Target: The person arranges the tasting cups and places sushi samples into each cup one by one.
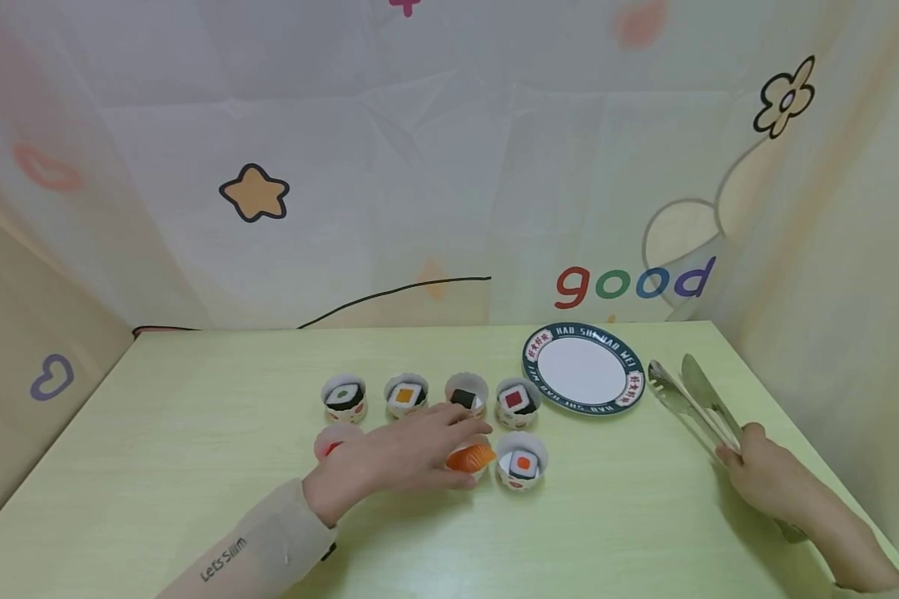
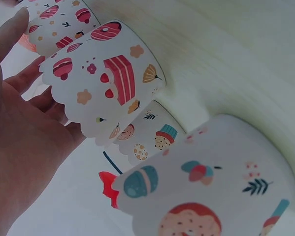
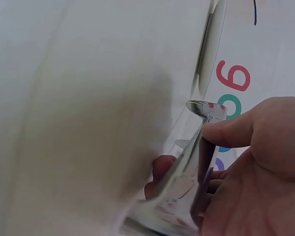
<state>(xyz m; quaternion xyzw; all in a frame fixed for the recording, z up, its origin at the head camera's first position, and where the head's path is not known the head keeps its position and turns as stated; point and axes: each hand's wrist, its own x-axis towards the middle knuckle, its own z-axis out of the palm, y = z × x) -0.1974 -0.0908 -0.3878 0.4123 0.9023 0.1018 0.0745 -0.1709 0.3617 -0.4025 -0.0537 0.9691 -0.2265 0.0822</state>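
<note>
My left hand [image 1: 404, 449] is spread over the front row of paper cups, thumb and fingers on either side of a piece of salmon sushi [image 1: 470, 457]. In the left wrist view its fingers look fairly straight, right behind a white cup [image 2: 103, 83] printed with cake. A cup with a square sushi roll [image 1: 523, 464] stands just right of the salmon. Under my wrist, another cup [image 1: 335, 436] with something red inside is partly covered. On the right, my right hand [image 1: 775, 474] grips metal serving tongs [image 1: 695, 405], their two ends apart and pointing toward the back.
Behind the left hand stands a row of several cups with sushi rolls, such as one with a green centre [image 1: 345, 398] and one with a red centre [image 1: 517, 403]. A white plate [image 1: 580, 370] with a dark lettered rim lies at the back. A printed curtain [image 1: 419, 166] hangs behind the table.
</note>
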